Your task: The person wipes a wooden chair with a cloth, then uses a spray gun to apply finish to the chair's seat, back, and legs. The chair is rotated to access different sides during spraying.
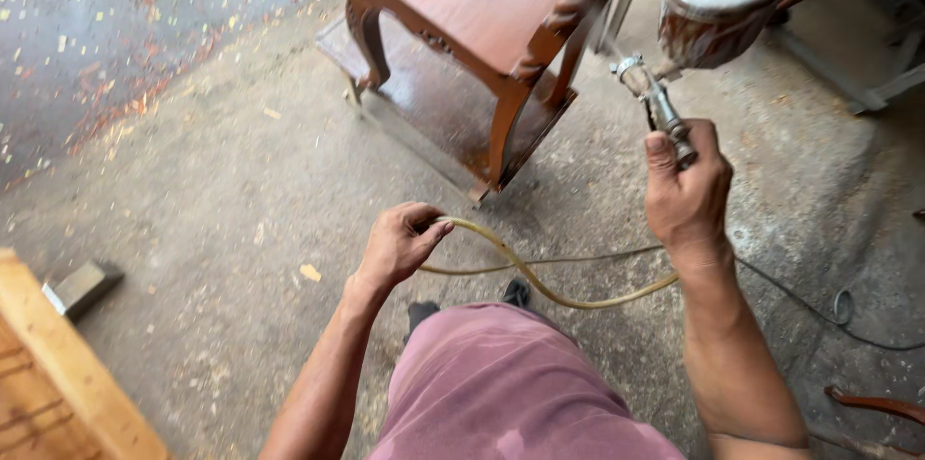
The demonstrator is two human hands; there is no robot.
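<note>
Yellow hose (540, 282) looped through curled left hand (400, 243) fingers (434, 227). Spray gun (708, 31) handle clenched in right hand (686, 195), beside red wooden table (482, 7).

The left hand (400, 243) reaches forward on a nearly straight bare arm, palm down, fingers curled closed, while the right hand (686, 190) is raised higher on a bent arm, fist clenched, thumb lying along the top beside the knuckles.
</note>
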